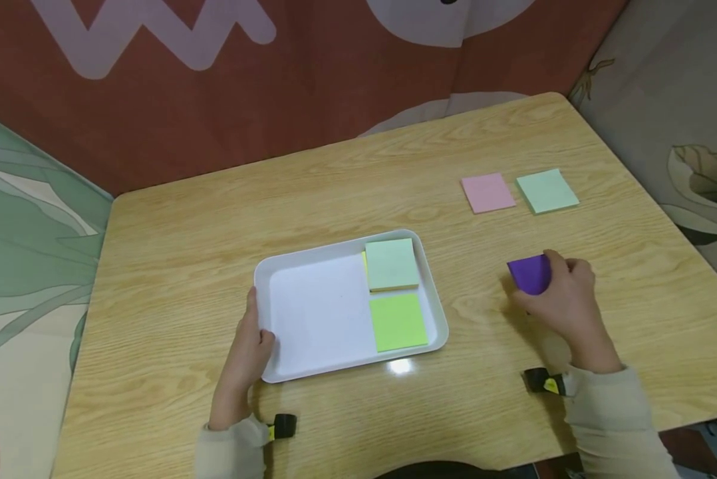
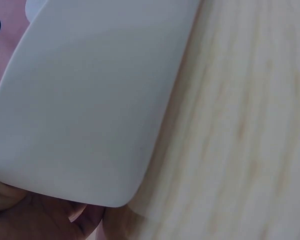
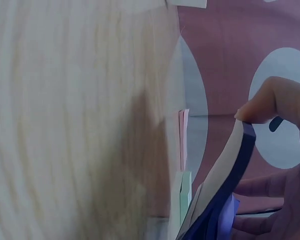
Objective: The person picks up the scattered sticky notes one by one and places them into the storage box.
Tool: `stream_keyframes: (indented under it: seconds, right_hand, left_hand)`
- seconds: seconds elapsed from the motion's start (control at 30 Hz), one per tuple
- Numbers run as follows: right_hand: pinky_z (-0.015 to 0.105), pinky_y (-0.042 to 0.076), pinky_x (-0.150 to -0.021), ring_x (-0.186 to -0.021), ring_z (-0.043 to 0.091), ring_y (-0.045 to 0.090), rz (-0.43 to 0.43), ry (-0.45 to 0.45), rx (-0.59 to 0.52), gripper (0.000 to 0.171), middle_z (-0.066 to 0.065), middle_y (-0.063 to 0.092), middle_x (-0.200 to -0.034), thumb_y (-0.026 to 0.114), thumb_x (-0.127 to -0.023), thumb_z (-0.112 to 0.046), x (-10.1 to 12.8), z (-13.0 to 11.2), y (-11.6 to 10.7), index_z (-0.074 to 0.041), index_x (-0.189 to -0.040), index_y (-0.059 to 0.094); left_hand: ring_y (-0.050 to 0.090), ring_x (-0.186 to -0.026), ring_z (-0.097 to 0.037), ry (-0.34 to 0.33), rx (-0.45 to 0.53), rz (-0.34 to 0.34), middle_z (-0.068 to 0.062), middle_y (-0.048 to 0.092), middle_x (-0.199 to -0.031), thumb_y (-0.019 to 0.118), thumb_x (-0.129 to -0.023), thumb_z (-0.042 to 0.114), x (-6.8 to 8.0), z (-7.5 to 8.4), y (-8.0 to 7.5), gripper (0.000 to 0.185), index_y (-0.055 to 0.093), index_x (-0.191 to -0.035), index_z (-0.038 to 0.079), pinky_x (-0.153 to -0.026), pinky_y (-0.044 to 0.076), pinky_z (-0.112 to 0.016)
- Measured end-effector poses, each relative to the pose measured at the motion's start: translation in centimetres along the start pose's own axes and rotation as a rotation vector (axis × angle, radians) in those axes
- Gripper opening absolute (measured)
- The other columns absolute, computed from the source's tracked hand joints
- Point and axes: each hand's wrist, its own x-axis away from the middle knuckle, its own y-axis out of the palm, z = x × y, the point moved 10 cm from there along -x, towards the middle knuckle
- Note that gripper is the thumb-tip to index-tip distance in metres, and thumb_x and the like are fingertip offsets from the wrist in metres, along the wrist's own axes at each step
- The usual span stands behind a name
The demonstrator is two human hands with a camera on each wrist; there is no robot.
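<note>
A white tray (image 1: 316,313) lies on the wooden table. My left hand (image 1: 246,346) grips its left end, thumb at the rim; the left wrist view shows fingers (image 2: 45,217) against the tray's edge (image 2: 90,125). Inside the tray, at its right end, a pale green sticky note pad (image 1: 392,264) sits over a yellow one that barely shows, with a lime green pad (image 1: 398,322) nearer me. To the right of the tray, my right hand (image 1: 565,299) pinches a purple sticky note pad (image 1: 529,273), tilted above the table; a light layer shows along it in the right wrist view.
Farther back on the right lie a pink sticky note pad (image 1: 488,193) and a mint green pad (image 1: 547,191), side by side. A patterned red cloth (image 1: 310,100) hangs behind the table's far edge.
</note>
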Motion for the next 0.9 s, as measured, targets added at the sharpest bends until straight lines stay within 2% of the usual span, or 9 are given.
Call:
stream_keyframes:
  seconds: [0.5, 0.9]
  right_hand:
    - [0.047, 0.039, -0.058, -0.091, 0.045, 0.030, 0.026, -0.058, -0.041, 0.086, 0.036, 0.020, -0.116, 0.065, -0.065, -0.019, 0.3, -2.2, 0.1, 0.007, -0.133, 0.019]
    - [0.051, 0.038, -0.062, -0.091, 0.045, 0.030, 0.031, -0.092, -0.051, 0.086, 0.037, 0.020, -0.116, 0.067, -0.065, -0.019, 0.5, -3.3, 0.5, 0.008, -0.132, 0.021]
  left_hand:
    - [0.005, -0.127, -0.022, -0.028, 0.004, -0.007, -0.014, -0.003, -0.142, 0.031, -0.080, -0.007, 0.0, -0.3, 0.1, 0.073, -0.012, -0.136, 0.006, -0.100, 0.012, -0.043]
    - [0.006, -0.127, -0.022, 0.000, 0.004, -0.002, -0.015, -0.002, -0.142, 0.032, -0.078, -0.009, 0.0, -0.1, 0.0, 0.073, -0.011, -0.136, 0.003, -0.100, 0.012, -0.043]
